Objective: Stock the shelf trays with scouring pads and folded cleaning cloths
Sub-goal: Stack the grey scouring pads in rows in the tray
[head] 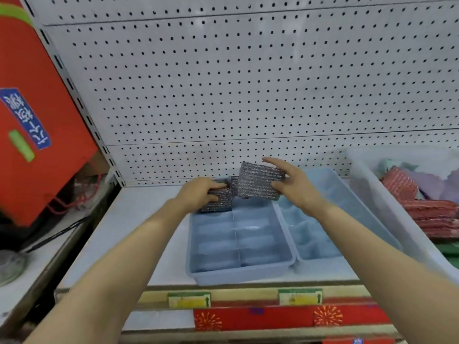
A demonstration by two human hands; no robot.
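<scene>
The left hand [198,192] grips a grey scouring pad [218,199] at the far left corner of the left tray [238,266], fingers curled over its top edge; the pad stands on edge, apparently so that it sits upright in a compartment and leaves room for more behind or beside it. The right hand [290,184] holds a second pad [258,181] just above the far end of the same tray, thumb under its near edge and fingers spread along the right side, index finger extended; the pad is tilted and touches or nearly touches the first, which suggests it is being lined up for the adjacent slot. It cannot be told whether a further pad lies behind these two. The left tray is divided by a centre rib into ribbed compartments, most of them unfilled, so stocking appears to be at an early stage. The right tray [320,254] sits touching the left tray on the shelf [139,219] and holds nothing visible. A clear bin [387,214] at the right holds red scouring pads [432,217] and folded cloths [422,180], placed within reach of the right hand as the supply. The pegboard [223,83] forms the back wall. Two price tags [190,299] on the near shelf edge show yellow fields and a dark arrow; their text is too blurred to read. A red bag [37,120] at the left carries a blue label [24,117] with white characters, not legible.
</scene>
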